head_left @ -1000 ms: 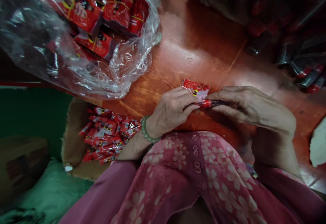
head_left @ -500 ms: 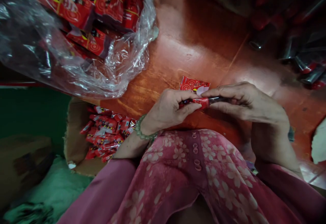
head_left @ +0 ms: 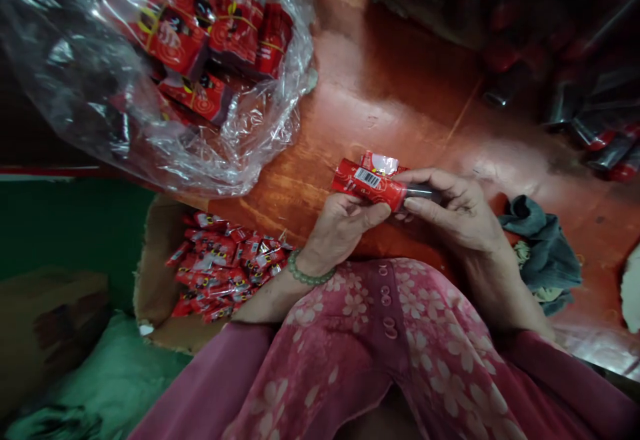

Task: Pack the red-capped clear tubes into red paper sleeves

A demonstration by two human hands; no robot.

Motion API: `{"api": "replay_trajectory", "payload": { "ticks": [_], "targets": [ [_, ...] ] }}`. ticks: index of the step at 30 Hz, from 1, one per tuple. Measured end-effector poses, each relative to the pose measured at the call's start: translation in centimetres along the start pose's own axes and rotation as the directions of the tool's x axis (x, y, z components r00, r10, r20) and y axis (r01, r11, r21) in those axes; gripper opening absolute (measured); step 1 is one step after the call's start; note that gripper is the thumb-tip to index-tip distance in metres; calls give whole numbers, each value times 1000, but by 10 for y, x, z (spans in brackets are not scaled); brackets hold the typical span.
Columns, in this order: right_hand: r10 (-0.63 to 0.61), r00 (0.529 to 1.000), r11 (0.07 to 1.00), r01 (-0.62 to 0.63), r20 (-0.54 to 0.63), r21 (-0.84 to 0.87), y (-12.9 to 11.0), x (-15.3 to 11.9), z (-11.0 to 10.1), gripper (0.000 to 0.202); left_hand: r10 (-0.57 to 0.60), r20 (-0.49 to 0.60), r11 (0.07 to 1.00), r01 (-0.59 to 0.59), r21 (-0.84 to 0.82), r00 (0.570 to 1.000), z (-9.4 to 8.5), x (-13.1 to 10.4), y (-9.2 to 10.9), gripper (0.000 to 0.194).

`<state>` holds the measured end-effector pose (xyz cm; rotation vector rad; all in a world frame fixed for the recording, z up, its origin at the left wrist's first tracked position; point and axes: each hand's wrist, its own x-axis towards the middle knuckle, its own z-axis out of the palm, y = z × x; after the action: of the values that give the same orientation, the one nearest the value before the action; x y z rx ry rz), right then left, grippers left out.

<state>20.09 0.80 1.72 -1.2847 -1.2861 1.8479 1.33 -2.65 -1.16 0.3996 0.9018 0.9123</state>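
A red sleeve (head_left: 367, 183) with a barcode label surrounds one end of a dark, shiny tube (head_left: 419, 191). My left hand (head_left: 345, 227) pinches the sleeve from below, thumb on its near side. At the tube's dark end, my right hand (head_left: 453, 210) grips it between thumb and fingers. Just behind the sleeve, a flat red and pink printed wrapper (head_left: 383, 163) lies on the reddish-brown table (head_left: 345, 120), partly covered by the sleeve and my right fingers.
Banded red packets (head_left: 175, 43) fill a clear plastic bag (head_left: 200, 173) at the upper left. A cardboard box (head_left: 157, 260) of small red packets stands below it. A grey-green cloth (head_left: 547, 247) lies right; dark tubes (head_left: 565, 103) with red parts are at the upper right.
The sleeve now shows its barcode side and reaches further left past my left fingers. My right hand and forearm have moved left, uncovering the grey-green cloth.
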Motion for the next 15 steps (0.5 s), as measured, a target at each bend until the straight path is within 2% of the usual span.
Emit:
{"api": "replay_trajectory", "payload": {
  "ticks": [4,8,10,12,15],
  "targets": [
    [-84,990,995,76,-110,-70,3,0,18,34,32,-93,999,-34,-30,995,7,4,-3,43],
    [-150,940,989,137,-306,-64,15,-1,38,31,55,-152,996,-64,-55,987,10,7,-8,45],
    [-164,922,986,162,-351,-36,22,-2,44,32,61,-180,996,-71,-49,982,11,7,-9,45],
    [-182,930,983,178,-319,-41,25,-3,45,37,72,-214,995,-84,-48,974,11,8,-8,45],
    [-173,964,985,163,-201,-64,25,-7,39,49,85,-227,992,-104,-71,970,10,8,-1,44]
  ]
}}
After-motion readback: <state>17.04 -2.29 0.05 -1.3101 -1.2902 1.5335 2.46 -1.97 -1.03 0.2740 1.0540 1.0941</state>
